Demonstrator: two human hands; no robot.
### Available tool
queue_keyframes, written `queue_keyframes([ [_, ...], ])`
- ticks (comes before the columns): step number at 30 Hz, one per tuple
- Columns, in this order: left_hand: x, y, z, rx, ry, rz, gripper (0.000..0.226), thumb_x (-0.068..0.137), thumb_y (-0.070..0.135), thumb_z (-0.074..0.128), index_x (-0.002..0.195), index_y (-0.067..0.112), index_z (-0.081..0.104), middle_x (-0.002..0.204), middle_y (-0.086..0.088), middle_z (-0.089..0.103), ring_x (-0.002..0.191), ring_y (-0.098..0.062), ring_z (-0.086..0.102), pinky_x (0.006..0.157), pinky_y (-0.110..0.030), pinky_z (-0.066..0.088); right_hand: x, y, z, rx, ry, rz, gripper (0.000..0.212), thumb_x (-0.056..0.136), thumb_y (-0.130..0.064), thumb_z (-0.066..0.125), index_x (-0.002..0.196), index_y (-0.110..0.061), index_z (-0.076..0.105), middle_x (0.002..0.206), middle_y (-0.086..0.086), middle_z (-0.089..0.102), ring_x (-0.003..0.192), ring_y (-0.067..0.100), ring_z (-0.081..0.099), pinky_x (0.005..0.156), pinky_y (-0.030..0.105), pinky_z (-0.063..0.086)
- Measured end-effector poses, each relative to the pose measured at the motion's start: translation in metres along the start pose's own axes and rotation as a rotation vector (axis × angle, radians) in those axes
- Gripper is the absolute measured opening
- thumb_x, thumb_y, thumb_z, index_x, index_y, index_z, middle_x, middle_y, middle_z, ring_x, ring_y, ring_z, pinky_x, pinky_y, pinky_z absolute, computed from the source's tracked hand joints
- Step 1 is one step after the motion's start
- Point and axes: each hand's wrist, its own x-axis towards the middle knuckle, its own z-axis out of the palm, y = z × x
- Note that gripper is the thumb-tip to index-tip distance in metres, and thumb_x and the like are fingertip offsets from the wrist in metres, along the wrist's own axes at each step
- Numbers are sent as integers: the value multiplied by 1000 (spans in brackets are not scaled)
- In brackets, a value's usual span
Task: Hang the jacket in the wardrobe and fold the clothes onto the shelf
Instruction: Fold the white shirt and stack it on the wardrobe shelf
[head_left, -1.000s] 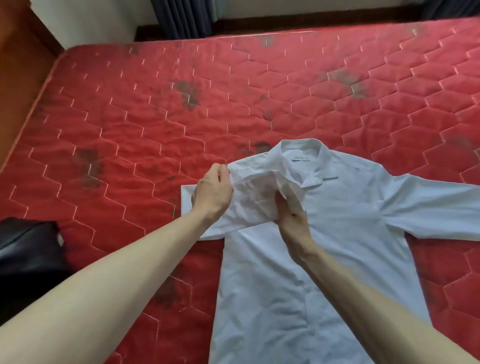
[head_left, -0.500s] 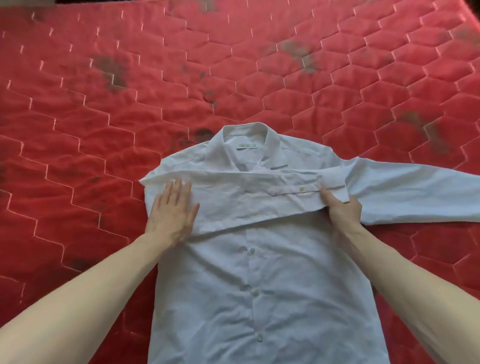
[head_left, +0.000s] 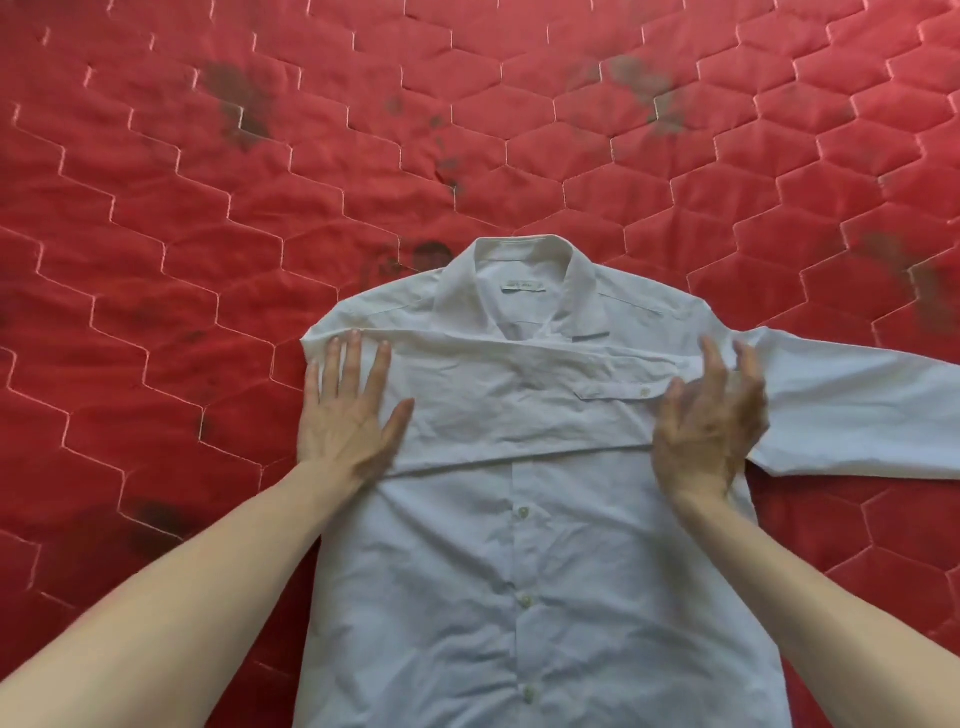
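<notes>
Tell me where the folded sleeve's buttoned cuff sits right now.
In the head view, the buttoned cuff lies across the white cotton shirt chest, right of centre, below the collar, beside the right hand.

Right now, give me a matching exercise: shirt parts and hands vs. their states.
Column 1:
1. left hand
2. right hand
3. left sleeve
4. right sleeve

Column 2:
A. stretched out sideways over the red mattress
B. folded across the chest of the shirt
C. pressed flat, fingers spread
D. raised, fingers loosely curled, blurred

Pairs: 1-C, 2-D, 3-B, 4-A
</notes>
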Motion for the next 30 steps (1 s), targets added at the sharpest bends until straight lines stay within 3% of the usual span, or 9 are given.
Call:
queue_keyframes([
  [2, 1, -6, -1, 2, -29, 41, 85, 97, 75, 7, 167, 28, -3, 173, -13, -13, 159, -31, -18, 129, -50, -1, -5, 10, 10, -130, -218, -350, 51, 106, -33, 45, 155, -20, 46, 167, 10, 32, 154, 30, 29, 119, 53, 28],
  [5, 2, -15, 1, -14, -10, 79, 88, 94, 80, 8, 166, 31, -6, 173, -13, -16, 158, -32, -22, 129, -53, 0, -19, 27, 21, -303, -520, -345, 67, 105, -58, 21, 167, -32, 15, 176, -3, 3, 162, 20, -4, 129, 52, 1],
  [7, 5, -16, 4, -3, 5, 101, 88, 95, 80, 10, 166, 30, -5, 173, -16, -13, 158, -34, -20, 128, -54, 1, -25, 33, 26, -275, -522, -253, 71, 103, -62, 19, 167, -35, 8, 176, -5, -2, 161, 17, -8, 129, 49, -6],
  [11, 1, -8, 2, 98, 9, 65, 87, 97, 74, 6, 167, 22, 1, 172, -23, 0, 159, -40, -7, 127, -53, 1, -23, 33, 29, -251, -500, -263, 71, 103, -60, 27, 167, -32, 15, 176, 0, 5, 162, 21, -1, 129, 50, -3],
  [14, -10, 25, -5, 38, 49, 13, 81, 101, 60, 11, 165, 11, 19, 170, -26, 15, 159, -42, 8, 127, -54, 7, -20, 36, 23, -205, -559, -270, 73, 103, -63, 17, 167, -29, 10, 176, -1, -1, 162, 19, -6, 129, 49, -6],
  [17, -18, 90, -7, -56, 182, 93, 70, 103, 45, 24, 157, 3, 37, 162, -28, 34, 153, -46, 27, 121, -61, 23, -5, 52, 5, -122, -639, -256, 73, 100, -67, 4, 166, -36, -3, 173, -9, -15, 159, 13, -18, 128, 45, -13],
  [22, -19, 243, -6, -125, 189, 363, 66, 103, 45, 32, 156, 8, 44, 163, -18, 39, 151, -37, 37, 121, -55, 26, 29, 157, -39, -216, -720, -153, 70, 99, -68, -2, 163, -43, -14, 171, -11, -26, 156, 12, -27, 126, 53, -14],
  [26, -7, 351, -5, -113, 141, 504, 68, 104, 47, 29, 159, 8, 38, 168, -15, 29, 156, -32, 29, 125, -49, 17, 69, 256, -73, -306, -675, 86, 71, 99, -68, 1, 164, -41, -9, 174, -7, -17, 160, 16, -18, 127, 55, -6],
  [30, 6, 404, -1, -130, 117, 464, 72, 105, 50, 26, 164, 9, 25, 172, -12, 15, 161, -26, 10, 129, -47, 6, 92, 340, -99, -312, -565, 328, 67, 104, -66, 14, 163, -45, -12, 174, -5, -16, 160, 19, -16, 126, 59, -4],
])
